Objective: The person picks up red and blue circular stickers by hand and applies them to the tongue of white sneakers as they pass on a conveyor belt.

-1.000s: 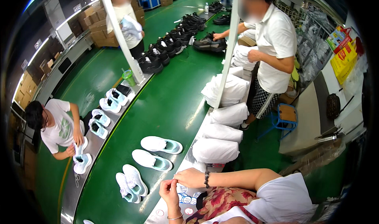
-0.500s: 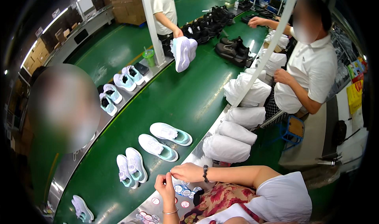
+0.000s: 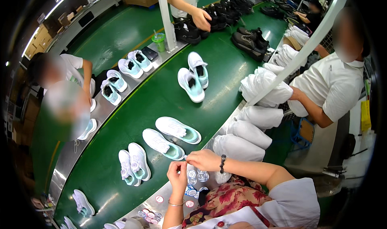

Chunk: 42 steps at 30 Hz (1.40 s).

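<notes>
My left hand, a thin bangle at its wrist, is closed in a pinch. My right hand, wearing a dark bead bracelet, meets it fingertip to fingertip. A tiny pale piece shows at the right fingertips; its kind is too small to tell. Just beyond the hands lies a pair of white sneakers with mint linings, on the green belt. Below the hands, round blue-and-white stickers and clear discs lie on the metal ledge. Red-rimmed round stickers are scattered nearby.
Another sneaker pair stands to the left, and one farther up the belt. White-wrapped bundles line the right ledge. A slanted pole rises there beside a co-worker. More sneakers and a green cup sit opposite.
The sneakers held by the person across now lie on the belt, and that hand is empty. My joined hands sit slightly higher and farther right. The right-hand co-worker now touches a white bundle.
</notes>
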Motion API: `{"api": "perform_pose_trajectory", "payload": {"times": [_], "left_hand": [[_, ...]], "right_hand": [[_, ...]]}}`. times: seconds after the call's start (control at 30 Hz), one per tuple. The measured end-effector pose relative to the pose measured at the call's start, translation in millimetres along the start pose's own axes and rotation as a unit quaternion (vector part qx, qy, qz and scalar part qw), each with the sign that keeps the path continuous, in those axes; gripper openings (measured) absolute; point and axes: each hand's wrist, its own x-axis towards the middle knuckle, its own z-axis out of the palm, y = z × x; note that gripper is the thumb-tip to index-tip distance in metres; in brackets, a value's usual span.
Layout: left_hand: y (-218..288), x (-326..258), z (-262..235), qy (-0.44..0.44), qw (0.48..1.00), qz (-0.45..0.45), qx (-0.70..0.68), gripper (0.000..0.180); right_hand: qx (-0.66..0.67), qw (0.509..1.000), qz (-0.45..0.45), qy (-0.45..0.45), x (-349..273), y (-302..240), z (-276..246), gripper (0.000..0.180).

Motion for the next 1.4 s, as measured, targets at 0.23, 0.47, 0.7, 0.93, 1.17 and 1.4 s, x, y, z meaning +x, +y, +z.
{"api": "perform_pose_trajectory", "payload": {"times": [0.23, 0.47, 0.7, 0.93, 1.17, 1.4], "left_hand": [[-0.7, 0.7, 13.2, -0.023, 0.999, 0.008, -0.025, 0.017], [5.0, 0.4, 13.8, -0.002, 1.000, -0.019, -0.024, 0.028], [-19.7, -8.5, 2.3, 0.004, 0.999, -0.024, -0.047, 0.015], [-28.9, -13.7, 1.7, -0.011, 0.996, -0.043, -0.075, 0.014], [-33.8, -8.0, -17.1, 0.060, 0.995, -0.044, -0.059, 0.020], [-29.2, -12.1, -43.2, 0.041, 0.993, -0.079, -0.075, 0.026]], "right_hand": [[0.055, 0.997, 0.041, 0.045, -18.8, -3.7, -6.1, 0.011], [0.075, 0.995, 0.045, 0.042, -16.5, -5.6, -2.8, 0.011], [0.062, 0.996, 0.068, 0.002, -13.7, -12.4, 2.1, 0.013], [0.064, 0.996, 0.058, -0.014, -7.3, 0.7, 8.7, 0.011], [0.060, 0.997, 0.006, -0.038, 16.1, -1.2, 33.9, 0.011], [0.070, 0.997, 0.028, -0.026, 19.2, -8.2, 44.0, 0.010]]}}
